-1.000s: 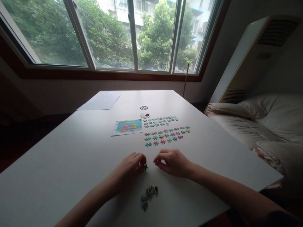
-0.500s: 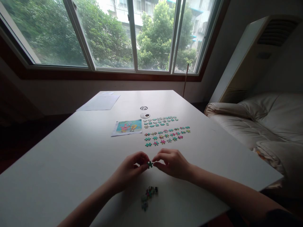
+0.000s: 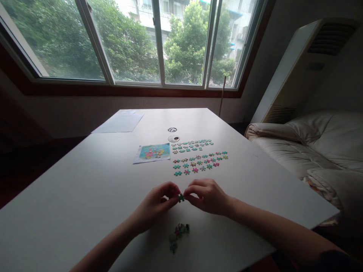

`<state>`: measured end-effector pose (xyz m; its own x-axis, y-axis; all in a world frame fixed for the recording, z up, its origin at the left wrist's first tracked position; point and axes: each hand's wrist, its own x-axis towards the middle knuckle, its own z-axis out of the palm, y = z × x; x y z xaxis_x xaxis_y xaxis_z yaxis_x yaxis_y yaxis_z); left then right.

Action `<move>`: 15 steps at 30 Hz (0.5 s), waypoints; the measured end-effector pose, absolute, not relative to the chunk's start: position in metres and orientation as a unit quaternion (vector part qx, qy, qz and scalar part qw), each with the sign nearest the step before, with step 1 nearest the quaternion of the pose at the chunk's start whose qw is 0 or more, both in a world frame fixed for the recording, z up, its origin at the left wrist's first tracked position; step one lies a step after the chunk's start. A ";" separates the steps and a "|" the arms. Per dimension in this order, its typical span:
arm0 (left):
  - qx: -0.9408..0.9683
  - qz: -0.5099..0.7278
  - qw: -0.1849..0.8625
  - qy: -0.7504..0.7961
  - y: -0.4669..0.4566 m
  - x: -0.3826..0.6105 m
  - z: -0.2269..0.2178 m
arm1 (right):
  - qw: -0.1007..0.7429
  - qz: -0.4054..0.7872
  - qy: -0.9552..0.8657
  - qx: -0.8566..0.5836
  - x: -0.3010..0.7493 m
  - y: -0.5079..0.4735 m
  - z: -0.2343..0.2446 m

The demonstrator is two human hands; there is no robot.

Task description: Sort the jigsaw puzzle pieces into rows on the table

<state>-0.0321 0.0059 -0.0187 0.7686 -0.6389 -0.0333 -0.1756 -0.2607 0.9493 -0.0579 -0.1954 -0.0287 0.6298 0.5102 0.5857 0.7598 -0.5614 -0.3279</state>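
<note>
A small green puzzle piece [image 3: 180, 197] is pinched between the fingertips of my left hand [image 3: 159, 202] and my right hand [image 3: 207, 195], just above the white table [image 3: 85, 189]. Both hands have their fingers curled closed on it. A little heap of loose puzzle pieces [image 3: 177, 235] lies on the table just in front of my hands. Farther off, rows of sorted puzzle pieces [image 3: 198, 156] are laid out, with a cartoon reference picture [image 3: 153, 152] to their left.
A sheet of paper [image 3: 119, 121] lies at the table's far left. Two round cable holes [image 3: 173, 138] sit behind the rows. A pale quilted sofa [image 3: 312, 147] stands to the right, a white cabinet [image 3: 297, 68] behind it, and large windows [image 3: 127, 41] beyond.
My left hand lifted the green piece off the table and brought it to my right hand. Both hands now pinch it together, slightly to the right of where it lay.
</note>
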 end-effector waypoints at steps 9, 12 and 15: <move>0.819 -0.171 0.321 -0.444 0.028 -0.041 0.004 | 0.383 -0.306 -0.262 -0.831 -0.046 -0.227 -0.009; 0.820 -0.219 0.270 -0.455 0.028 -0.048 0.009 | 0.393 -0.328 -0.235 -0.826 -0.043 -0.235 -0.005; 0.835 -0.225 0.227 -0.448 0.024 -0.054 0.009 | 0.402 -0.333 -0.220 -0.824 -0.042 -0.236 -0.004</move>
